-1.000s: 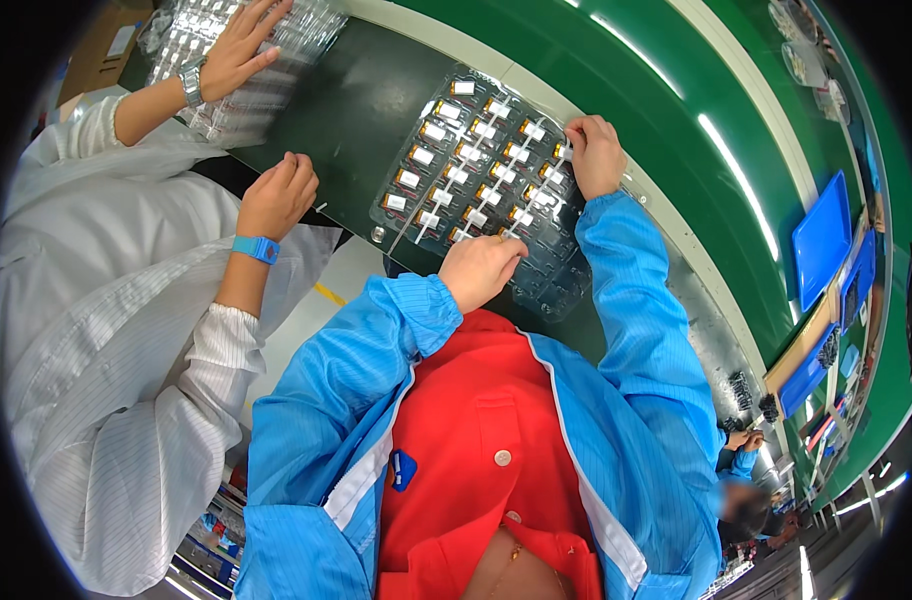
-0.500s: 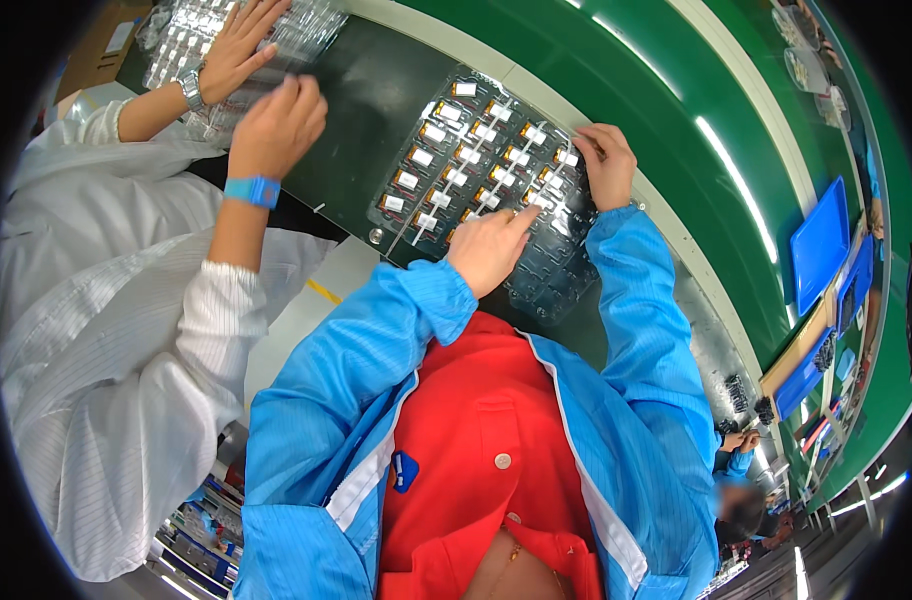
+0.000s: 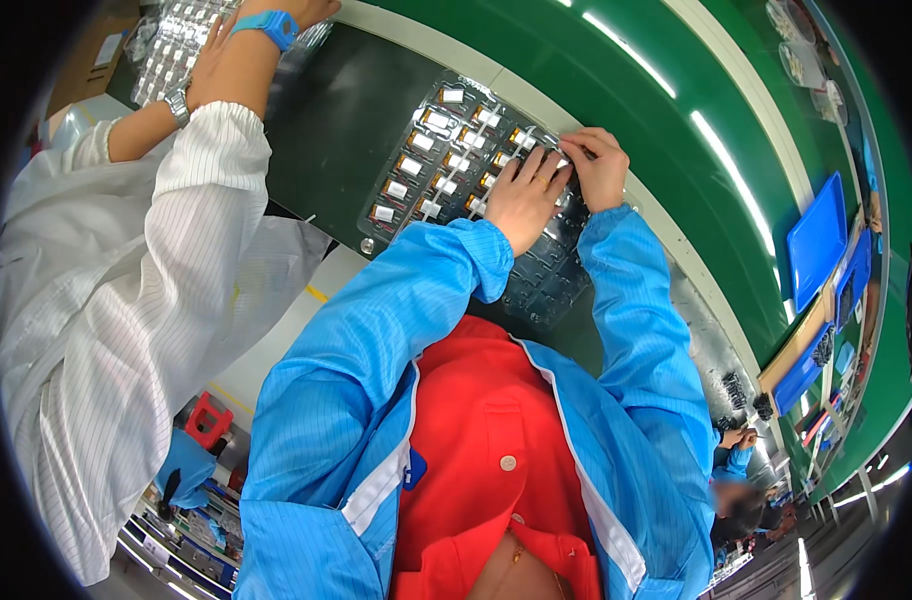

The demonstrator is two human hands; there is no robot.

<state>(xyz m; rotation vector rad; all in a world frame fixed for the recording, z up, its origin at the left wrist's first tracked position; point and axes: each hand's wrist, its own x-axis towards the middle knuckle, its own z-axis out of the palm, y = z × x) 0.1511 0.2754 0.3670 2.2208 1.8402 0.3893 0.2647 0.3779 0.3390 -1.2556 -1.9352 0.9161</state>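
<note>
While left hand (image 3: 525, 207) spreads, right hand (image 3: 600, 168) pinches, contents unclear, six leftmost white cells (image 3: 409, 165) on clear tray (image 3: 541, 284)

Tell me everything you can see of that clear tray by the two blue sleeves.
The tray looks like thin, shiny, clear plastic, moulded into rows of small pockets. It lies flat on the dark table, slanted in view. Many pockets hold white pieces with orange ends; those at the near right look bare. The left hand is over its right part, the right hand at its right edge; their exact contact is unclear.
</note>
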